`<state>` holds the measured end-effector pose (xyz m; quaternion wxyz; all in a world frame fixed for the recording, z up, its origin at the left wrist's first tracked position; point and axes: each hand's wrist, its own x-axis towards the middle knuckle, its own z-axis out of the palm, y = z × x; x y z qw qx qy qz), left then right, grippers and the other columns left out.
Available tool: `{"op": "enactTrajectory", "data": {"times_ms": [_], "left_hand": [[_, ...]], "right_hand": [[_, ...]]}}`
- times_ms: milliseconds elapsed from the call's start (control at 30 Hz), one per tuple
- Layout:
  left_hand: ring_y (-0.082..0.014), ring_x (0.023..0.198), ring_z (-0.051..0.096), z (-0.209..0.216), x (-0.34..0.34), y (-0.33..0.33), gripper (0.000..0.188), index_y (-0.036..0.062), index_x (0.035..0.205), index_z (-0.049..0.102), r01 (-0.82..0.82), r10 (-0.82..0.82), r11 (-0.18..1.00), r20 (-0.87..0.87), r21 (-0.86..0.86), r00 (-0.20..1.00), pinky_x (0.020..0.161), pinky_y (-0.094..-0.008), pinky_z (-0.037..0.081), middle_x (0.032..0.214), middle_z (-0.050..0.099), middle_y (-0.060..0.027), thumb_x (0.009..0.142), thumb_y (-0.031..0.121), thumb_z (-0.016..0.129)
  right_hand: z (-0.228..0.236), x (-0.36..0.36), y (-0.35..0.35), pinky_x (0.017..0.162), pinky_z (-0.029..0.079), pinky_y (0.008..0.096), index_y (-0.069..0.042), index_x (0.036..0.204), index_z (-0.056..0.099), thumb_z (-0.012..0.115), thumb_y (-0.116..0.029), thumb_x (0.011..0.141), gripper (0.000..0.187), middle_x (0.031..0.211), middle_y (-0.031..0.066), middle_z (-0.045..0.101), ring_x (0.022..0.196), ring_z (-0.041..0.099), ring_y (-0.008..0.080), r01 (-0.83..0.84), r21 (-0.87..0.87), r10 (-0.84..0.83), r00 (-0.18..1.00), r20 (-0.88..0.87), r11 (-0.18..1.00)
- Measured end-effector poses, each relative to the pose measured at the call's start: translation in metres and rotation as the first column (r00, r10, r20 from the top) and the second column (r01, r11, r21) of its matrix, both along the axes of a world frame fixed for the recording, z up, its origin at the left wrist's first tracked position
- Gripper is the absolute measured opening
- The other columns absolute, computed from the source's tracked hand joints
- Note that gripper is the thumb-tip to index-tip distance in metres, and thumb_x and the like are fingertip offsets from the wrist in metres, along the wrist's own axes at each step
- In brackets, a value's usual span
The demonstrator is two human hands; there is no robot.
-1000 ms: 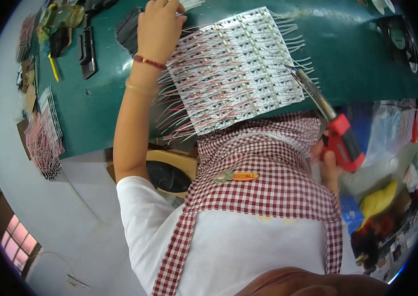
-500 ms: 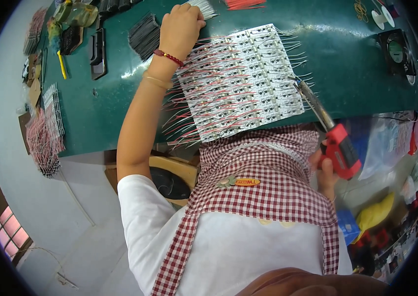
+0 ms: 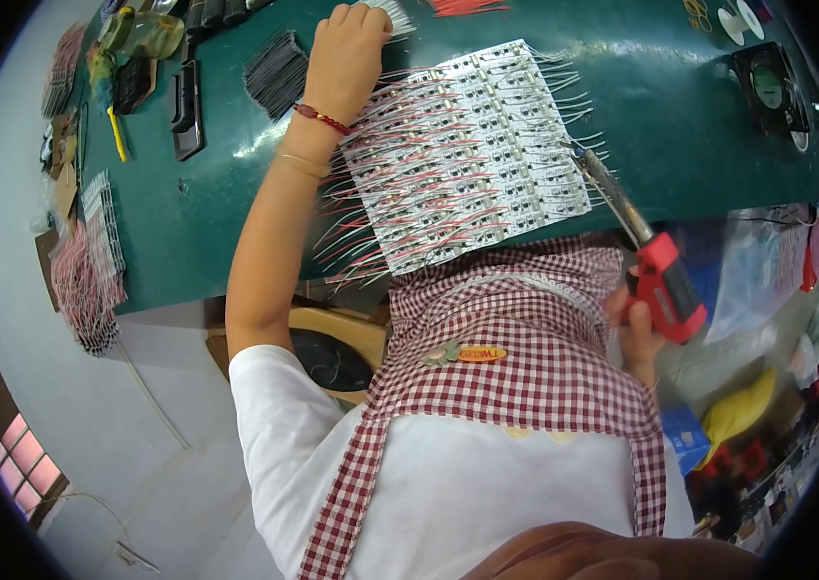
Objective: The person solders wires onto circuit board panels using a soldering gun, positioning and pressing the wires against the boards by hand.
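My left hand (image 3: pixel 346 56) reaches to the far side of the table, fingers curled down beside a bundle of white wires (image 3: pixel 392 19). Whatever is between those fingertips is hidden. A red-and-black soldering gun (image 3: pixel 663 285) is in my right hand (image 3: pixel 638 333), at the table's near edge. Its metal barrel points up and left, and the tip is over the right side of a white sheet of circuit boards (image 3: pixel 477 126). Red and white wires stick out from the sheet's left side, and white wires from its right.
Black wires (image 3: pixel 276 72) lie left of my left hand, and red wires (image 3: pixel 468 6) lie at the far edge. To the right are a black device with a round dial (image 3: pixel 769 89) and a white spool (image 3: pixel 740 21). Finished-looking wired strips (image 3: pixel 90 275) hang over the left edge.
The whole view has shifted slightly. Both hands keep nearly the same places over the table, and the soldering gun stays in my right hand.
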<state>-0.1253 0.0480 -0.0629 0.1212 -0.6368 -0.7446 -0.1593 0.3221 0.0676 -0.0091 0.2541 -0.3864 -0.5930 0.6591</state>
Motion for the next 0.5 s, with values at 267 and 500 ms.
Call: {"op": "enactTrajectory", "data": {"times_ms": [267, 500], "left_hand": [[-0.0202, 0.079, 0.053, 0.052, 0.104, -0.038, 0.022, 0.0074, 0.093, 0.064, 0.451, -0.467, 0.883, 0.139, 0.132, 0.873, 0.067, -0.035, 0.041, 0.078, 0.051, -0.0036, 0.071, 0.009, 0.06], [-0.0189, 0.077, 0.053, 0.046, 0.156, -0.075, 0.026, 0.0081, 0.098, 0.066, 0.46, -0.432, 0.887, 0.291, -0.032, 0.854, 0.068, -0.0328, 0.041, 0.081, 0.054, -0.0027, 0.073, 0.006, 0.062]], "right_hand": [[0.008, 0.018, -0.003, 0.052, 0.04, 0.0244, 0.002, 0.124, 0.047, 0.062, -0.039, 0.091, 0.055, 0.068, 0.0037, 0.052, 0.057, 0.047, 0.0104, -0.023, -0.083, 0.022, 1.0, -0.01, 0.996], [0.011, 0.038, -0.007, 0.054, 0.04, 0.0236, 0.002, 0.109, 0.058, 0.066, -0.031, 0.089, 0.04, 0.069, 0.0027, 0.055, 0.058, 0.05, 0.01, -0.143, -0.187, 0.157, 0.985, 0.067, 0.972]]}}
